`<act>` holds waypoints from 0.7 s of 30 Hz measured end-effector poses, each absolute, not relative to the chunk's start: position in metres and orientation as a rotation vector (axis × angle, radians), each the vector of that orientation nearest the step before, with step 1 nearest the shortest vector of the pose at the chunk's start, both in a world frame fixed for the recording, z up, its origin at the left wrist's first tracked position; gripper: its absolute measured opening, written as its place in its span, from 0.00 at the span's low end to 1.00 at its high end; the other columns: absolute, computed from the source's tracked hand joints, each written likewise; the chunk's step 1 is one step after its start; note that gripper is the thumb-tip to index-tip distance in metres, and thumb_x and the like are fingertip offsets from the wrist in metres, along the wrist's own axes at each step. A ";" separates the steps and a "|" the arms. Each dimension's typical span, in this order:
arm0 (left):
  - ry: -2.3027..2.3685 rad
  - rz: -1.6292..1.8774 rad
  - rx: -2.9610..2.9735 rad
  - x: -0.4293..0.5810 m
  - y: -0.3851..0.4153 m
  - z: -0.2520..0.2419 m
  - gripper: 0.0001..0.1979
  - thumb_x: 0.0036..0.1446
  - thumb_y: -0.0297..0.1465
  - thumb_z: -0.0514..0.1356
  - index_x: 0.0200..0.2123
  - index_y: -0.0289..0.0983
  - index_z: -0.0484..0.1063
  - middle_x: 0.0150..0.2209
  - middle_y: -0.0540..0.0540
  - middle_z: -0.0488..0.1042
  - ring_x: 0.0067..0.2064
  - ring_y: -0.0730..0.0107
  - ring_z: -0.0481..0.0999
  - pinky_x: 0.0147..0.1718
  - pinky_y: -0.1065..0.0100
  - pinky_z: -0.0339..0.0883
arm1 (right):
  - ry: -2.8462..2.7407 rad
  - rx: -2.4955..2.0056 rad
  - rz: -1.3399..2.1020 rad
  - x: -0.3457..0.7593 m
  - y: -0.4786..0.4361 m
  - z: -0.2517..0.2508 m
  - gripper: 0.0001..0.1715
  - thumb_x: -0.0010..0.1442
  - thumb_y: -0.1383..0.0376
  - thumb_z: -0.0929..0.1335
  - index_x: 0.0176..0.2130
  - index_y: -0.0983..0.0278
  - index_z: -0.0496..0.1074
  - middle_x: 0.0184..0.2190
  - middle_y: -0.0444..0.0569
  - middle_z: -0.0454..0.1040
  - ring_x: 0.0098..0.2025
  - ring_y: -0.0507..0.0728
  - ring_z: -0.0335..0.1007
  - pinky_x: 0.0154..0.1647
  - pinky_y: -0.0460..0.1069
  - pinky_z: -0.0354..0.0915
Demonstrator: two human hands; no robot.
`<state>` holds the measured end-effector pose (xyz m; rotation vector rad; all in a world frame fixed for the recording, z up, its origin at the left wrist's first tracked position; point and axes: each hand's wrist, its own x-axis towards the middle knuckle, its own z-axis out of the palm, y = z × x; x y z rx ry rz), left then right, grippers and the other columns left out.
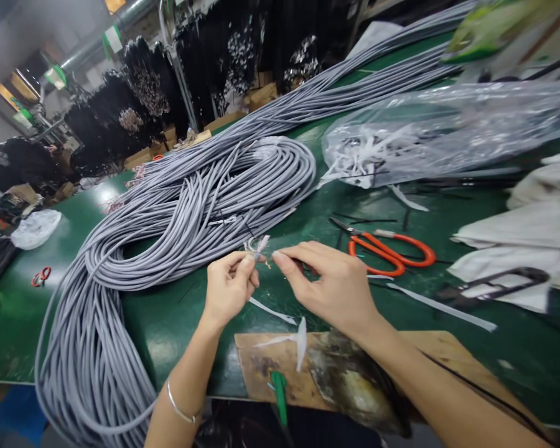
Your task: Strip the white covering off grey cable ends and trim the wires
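Observation:
My left hand (228,287) is closed in a pinch around the end of a grey cable, whose stripped wires and pale wrapping (257,246) stick up above my fingers. My right hand (329,283) is just to the right, its thumb and forefinger pinched together at those wire ends. Both hands hover over the green table (177,317), beside a big coil of grey cables (186,211). A white strip (273,311) lies below my hands.
Orange-handled scissors (387,252) lie right of my hands. A clear bag of white scraps (401,143) sits behind them, white sheets (518,242) at the far right. A stained wooden board (317,367) with a green tool (279,392) lies at the near edge. Small red scissors (41,275) rest far left.

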<state>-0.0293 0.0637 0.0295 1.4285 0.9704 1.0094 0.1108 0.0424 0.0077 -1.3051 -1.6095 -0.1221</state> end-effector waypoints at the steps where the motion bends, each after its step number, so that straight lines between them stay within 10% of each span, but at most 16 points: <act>1: 0.968 1.012 1.415 -0.028 0.063 0.029 0.23 0.50 0.46 0.58 0.33 0.29 0.74 0.14 0.56 0.61 0.12 0.86 0.53 0.11 0.77 0.45 | -1.612 -1.306 -0.113 0.109 0.042 0.008 0.17 0.60 0.63 0.62 0.24 0.63 0.71 0.17 0.44 0.69 0.21 0.51 0.64 0.23 0.45 0.58; 21: 0.946 1.076 1.407 -0.024 0.059 0.026 0.22 0.51 0.41 0.60 0.42 0.29 0.74 0.17 0.54 0.66 0.12 0.86 0.55 0.11 0.78 0.47 | -1.577 -1.261 0.108 0.103 0.038 0.011 0.18 0.59 0.65 0.62 0.19 0.64 0.67 0.12 0.40 0.61 0.14 0.46 0.53 0.15 0.43 0.51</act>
